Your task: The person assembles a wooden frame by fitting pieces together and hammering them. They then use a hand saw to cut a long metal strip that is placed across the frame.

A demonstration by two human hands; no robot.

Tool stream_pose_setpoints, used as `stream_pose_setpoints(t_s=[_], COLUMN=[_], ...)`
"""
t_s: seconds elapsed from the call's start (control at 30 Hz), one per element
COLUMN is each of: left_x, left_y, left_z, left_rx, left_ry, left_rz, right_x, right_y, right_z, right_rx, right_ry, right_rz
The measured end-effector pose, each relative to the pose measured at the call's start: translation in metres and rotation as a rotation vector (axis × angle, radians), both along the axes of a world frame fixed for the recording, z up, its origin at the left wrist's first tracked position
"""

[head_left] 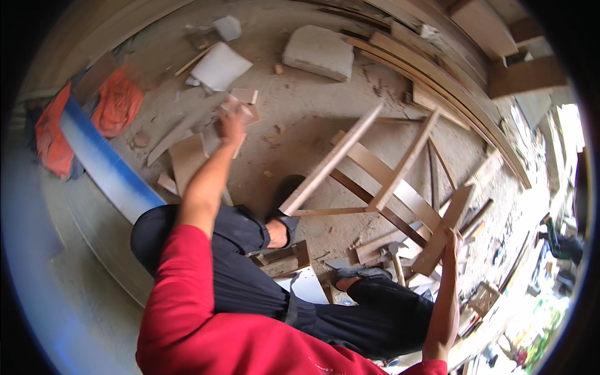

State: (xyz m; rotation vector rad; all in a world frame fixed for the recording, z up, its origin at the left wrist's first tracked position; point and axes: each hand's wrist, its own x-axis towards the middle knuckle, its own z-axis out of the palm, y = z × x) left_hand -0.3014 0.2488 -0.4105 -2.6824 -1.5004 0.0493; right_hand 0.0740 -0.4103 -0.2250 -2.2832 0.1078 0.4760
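Note:
My left arm stretches out to the floor, and my left hand point(232, 115), smeared by motion, is at a few small wooden offcuts point(245, 95). Whether its fingers have closed on one of them cannot be made out. On the other side, my right hand point(451, 245) grips the edge of a short, flat wooden board point(445, 230), which stands tilted. Just beyond that board lies a wooden frame point(332, 159) of long bars joined by crosspieces, resting on the floor before my feet.
A pale stone slab point(320, 51) and a white sheet point(224, 66) lie farther off. Long planks point(450, 94) line the far right. Orange cloth point(117, 103) and a blue-and-white board point(109, 159) are at left. Scrap wood and a hammer-like tool point(398, 265) lie near my feet.

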Motion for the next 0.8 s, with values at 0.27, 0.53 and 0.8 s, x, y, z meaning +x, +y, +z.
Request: stream_pose_setpoints(t_s=[0.27, 0.53, 0.8], left_x=[0.096, 0.102, 0.102], left_y=[-0.081, -0.188, -0.107], left_z=[0.153, 0.145, 0.116], left_rx=[-1.672, -0.689, -0.553], left_ry=[-0.093, -0.27, -0.43], left_rz=[-0.032, -0.141, -0.257], right_x=[-0.003, 0.0, -0.058], right_y=[0.031, 0.076, 0.089], right_z=[0.045, 0.078, -0.07], right_rx=[-0.02, -0.151, -0.198], right_ry=[-0.04, -0.151, -0.33], right_rz=[-0.033, -0.004, -0.038])
